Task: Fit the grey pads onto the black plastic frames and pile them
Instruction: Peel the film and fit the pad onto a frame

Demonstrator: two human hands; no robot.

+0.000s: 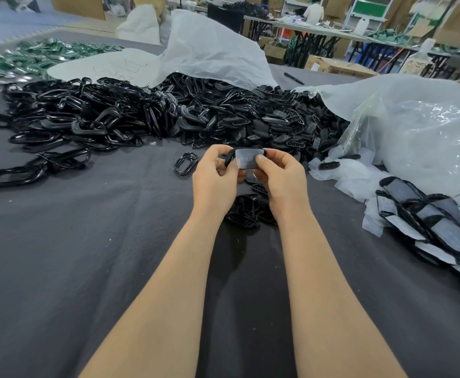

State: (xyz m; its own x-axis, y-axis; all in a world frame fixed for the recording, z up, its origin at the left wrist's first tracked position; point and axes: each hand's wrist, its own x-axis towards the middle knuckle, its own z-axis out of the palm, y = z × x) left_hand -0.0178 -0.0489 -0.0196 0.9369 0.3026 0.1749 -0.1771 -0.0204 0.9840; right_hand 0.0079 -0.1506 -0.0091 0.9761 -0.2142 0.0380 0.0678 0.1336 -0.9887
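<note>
Fingers of both hands are curled and clamped on one small piece held up above the cloth, at the centre of my feed. The left hand grips the black frame by its left end, fingers round it. The right hand pinches the grey pad, its thumb pressing flat on the pad's lower right corner while the other fingers curl behind. The pad lies against the frame's face and covers most of it; I cannot tell whether it is fully seated. Both forearms are bare and reach in from the bottom edge.

Under the hands, on the dark grey cloth, sits a small cluster of black slotted parts. Just left of the left hand a single loose frame lies flat. Behind it a broad heap of glossy black frames spreads across the left and middle, and beside that, to the right, a heap of flatter black slotted pieces spills from under a white plastic sack. A clear plastic bag bulges at the right, with white paper scraps in front of it. Nearer me at the right edge is a pile of finished pieces, frames with grey pads on them, overlapping one another. Far back on the left lie green items, blurred, and a black pen rests on the cloth behind the heaps.
</note>
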